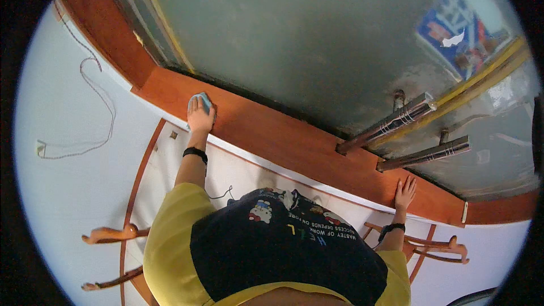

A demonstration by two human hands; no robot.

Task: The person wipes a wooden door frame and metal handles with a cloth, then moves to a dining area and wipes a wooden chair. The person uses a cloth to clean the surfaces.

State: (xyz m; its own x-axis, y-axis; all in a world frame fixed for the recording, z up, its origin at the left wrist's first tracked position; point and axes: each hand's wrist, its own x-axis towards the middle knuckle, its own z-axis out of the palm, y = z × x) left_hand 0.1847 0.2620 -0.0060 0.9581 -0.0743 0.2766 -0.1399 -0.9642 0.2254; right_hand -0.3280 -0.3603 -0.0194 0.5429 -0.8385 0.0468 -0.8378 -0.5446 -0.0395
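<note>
My left hand (199, 118) presses a light blue cloth (205, 101) against the left part of a reddish-brown wooden ledge (272, 136). The cloth sticks out past my fingers and beside the thumb. Toward the ledge's other end, my right hand (405, 195) rests flat with its fingers apart and nothing in it. Behind the ledge stand glass door panels (272, 38). Two shiny metal bar handles (386, 125) on the glass have their lower ends close to the ledge, a little beyond my right hand.
A cord (112, 114) hangs along the white wall to a wall outlet (41, 148). Wooden chair arms show at lower left (110, 234) and lower right (442, 246). A blue poster (463, 34) with writing is on the glass. Wooden side frames (106, 21) rise beside the panels.
</note>
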